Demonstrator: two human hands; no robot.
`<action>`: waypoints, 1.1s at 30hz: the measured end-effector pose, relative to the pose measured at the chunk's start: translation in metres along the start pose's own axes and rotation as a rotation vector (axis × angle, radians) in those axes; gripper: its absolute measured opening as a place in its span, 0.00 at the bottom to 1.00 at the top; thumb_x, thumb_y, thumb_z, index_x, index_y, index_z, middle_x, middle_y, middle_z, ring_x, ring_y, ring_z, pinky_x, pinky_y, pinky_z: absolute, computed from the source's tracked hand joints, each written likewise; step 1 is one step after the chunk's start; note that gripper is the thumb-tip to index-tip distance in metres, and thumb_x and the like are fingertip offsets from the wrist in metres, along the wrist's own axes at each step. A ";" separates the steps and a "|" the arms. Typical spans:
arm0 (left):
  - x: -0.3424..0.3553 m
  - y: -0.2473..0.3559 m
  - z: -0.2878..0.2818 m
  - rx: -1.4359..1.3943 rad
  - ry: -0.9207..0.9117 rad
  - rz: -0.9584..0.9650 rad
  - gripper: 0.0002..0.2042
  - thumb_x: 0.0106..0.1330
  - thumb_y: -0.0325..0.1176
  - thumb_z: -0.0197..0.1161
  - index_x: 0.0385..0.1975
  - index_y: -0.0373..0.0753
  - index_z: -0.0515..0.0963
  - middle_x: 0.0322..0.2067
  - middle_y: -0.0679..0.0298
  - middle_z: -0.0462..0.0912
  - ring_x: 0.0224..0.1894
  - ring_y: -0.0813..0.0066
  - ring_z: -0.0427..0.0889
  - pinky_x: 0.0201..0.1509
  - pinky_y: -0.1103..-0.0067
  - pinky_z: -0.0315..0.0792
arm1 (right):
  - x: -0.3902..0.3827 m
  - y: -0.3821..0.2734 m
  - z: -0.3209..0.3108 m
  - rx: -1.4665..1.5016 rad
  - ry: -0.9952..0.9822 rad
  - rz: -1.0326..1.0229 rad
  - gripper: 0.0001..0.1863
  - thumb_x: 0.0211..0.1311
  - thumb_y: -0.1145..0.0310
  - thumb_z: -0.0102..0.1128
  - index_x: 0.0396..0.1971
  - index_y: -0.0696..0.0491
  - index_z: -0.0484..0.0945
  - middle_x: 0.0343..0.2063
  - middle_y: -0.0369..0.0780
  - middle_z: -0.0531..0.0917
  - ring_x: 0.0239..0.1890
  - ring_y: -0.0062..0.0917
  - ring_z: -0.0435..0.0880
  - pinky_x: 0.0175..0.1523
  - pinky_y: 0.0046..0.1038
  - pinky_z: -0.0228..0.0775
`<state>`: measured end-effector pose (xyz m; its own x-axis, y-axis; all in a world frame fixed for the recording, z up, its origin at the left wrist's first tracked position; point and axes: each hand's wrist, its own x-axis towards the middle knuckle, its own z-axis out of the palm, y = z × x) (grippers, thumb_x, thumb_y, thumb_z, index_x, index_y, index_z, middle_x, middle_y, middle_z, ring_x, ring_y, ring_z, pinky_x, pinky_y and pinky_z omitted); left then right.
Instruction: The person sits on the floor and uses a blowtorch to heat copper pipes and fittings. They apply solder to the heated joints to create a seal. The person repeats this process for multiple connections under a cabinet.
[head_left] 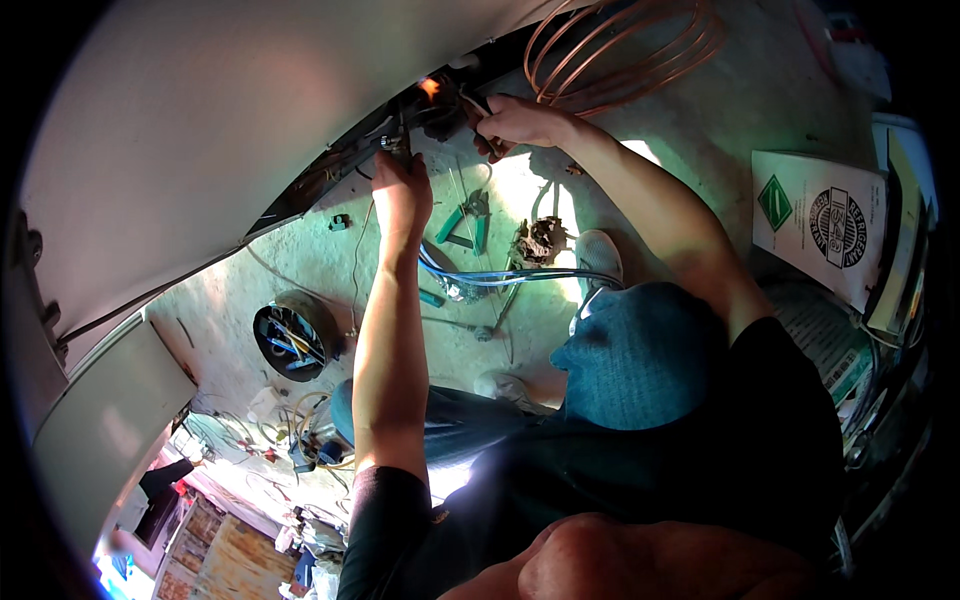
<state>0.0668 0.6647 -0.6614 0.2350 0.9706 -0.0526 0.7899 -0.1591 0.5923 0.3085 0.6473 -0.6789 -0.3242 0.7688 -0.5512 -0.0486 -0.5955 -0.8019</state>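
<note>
Overhead, both hands worked at the underside of a large white appliance casing [250,110]. Left hand [400,190] was closed around a small metal fitting [392,143] at the casing's edge. Right hand [520,122] was closed on a thin rod-like tool [478,104], its tip close to a small orange flame [430,88] beside the fitting. Coiled copper tubing [620,50] lay near the right hand on the concrete floor [300,250]; green-handled pliers [462,222] and blue hoses [500,278] lay lower, between the forearms. Judged risks: the flame sat very near the left fingers, so a slight drift could burn them; heat conducted along the fitting could force a release; dark wiring [330,160] at the casing edge could scorch.
</note>
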 end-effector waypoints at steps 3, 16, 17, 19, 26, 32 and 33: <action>-0.001 0.001 -0.001 0.029 -0.002 -0.007 0.18 0.67 0.37 0.64 0.42 0.28 0.68 0.35 0.36 0.81 0.40 0.32 0.81 0.41 0.51 0.76 | 0.003 0.003 0.001 0.017 0.021 -0.042 0.06 0.63 0.74 0.52 0.37 0.60 0.70 0.28 0.44 0.82 0.27 0.28 0.85 0.35 0.31 0.84; -0.001 0.003 -0.003 0.037 -0.032 -0.048 0.18 0.68 0.38 0.63 0.43 0.29 0.66 0.36 0.36 0.81 0.39 0.32 0.81 0.40 0.51 0.76 | 0.003 0.003 0.002 0.013 0.036 -0.037 0.06 0.64 0.74 0.53 0.37 0.60 0.69 0.29 0.44 0.82 0.27 0.28 0.84 0.35 0.31 0.84; -0.001 0.003 -0.003 0.035 -0.030 -0.047 0.18 0.68 0.38 0.63 0.43 0.29 0.66 0.36 0.36 0.81 0.39 0.32 0.81 0.40 0.51 0.76 | 0.003 0.003 0.002 0.011 0.033 -0.037 0.06 0.64 0.74 0.53 0.37 0.60 0.69 0.29 0.44 0.82 0.27 0.28 0.84 0.35 0.31 0.84; -0.001 0.001 -0.004 0.024 -0.028 -0.045 0.18 0.68 0.38 0.63 0.43 0.29 0.66 0.36 0.36 0.81 0.39 0.32 0.81 0.39 0.51 0.75 | 0.003 0.003 0.003 0.017 0.026 -0.038 0.06 0.64 0.74 0.53 0.37 0.60 0.69 0.29 0.44 0.81 0.27 0.28 0.84 0.35 0.31 0.84; -0.016 0.014 -0.013 -0.057 -0.003 -0.027 0.14 0.68 0.34 0.63 0.41 0.30 0.67 0.29 0.40 0.82 0.34 0.36 0.83 0.35 0.57 0.76 | 0.000 -0.001 0.003 -0.003 0.004 -0.003 0.11 0.65 0.75 0.53 0.45 0.58 0.67 0.32 0.41 0.80 0.32 0.25 0.82 0.37 0.29 0.78; -0.070 0.018 -0.042 -0.181 0.006 -0.139 0.12 0.69 0.30 0.63 0.41 0.32 0.68 0.24 0.49 0.82 0.25 0.50 0.83 0.30 0.65 0.73 | 0.000 -0.003 0.001 -0.012 -0.022 0.006 0.09 0.65 0.74 0.52 0.43 0.56 0.67 0.31 0.40 0.80 0.32 0.25 0.83 0.37 0.30 0.78; -0.082 0.022 -0.052 -0.190 0.004 -0.138 0.11 0.70 0.30 0.63 0.42 0.33 0.68 0.24 0.50 0.81 0.24 0.51 0.82 0.30 0.66 0.73 | 0.000 -0.003 0.001 -0.013 -0.024 0.004 0.08 0.65 0.74 0.52 0.42 0.56 0.66 0.31 0.40 0.80 0.32 0.25 0.83 0.37 0.30 0.78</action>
<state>0.0353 0.5906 -0.6029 0.1300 0.9815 -0.1405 0.6931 0.0114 0.7207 0.3078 0.6490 -0.6766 -0.3468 0.7604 -0.5492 -0.0351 -0.5956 -0.8025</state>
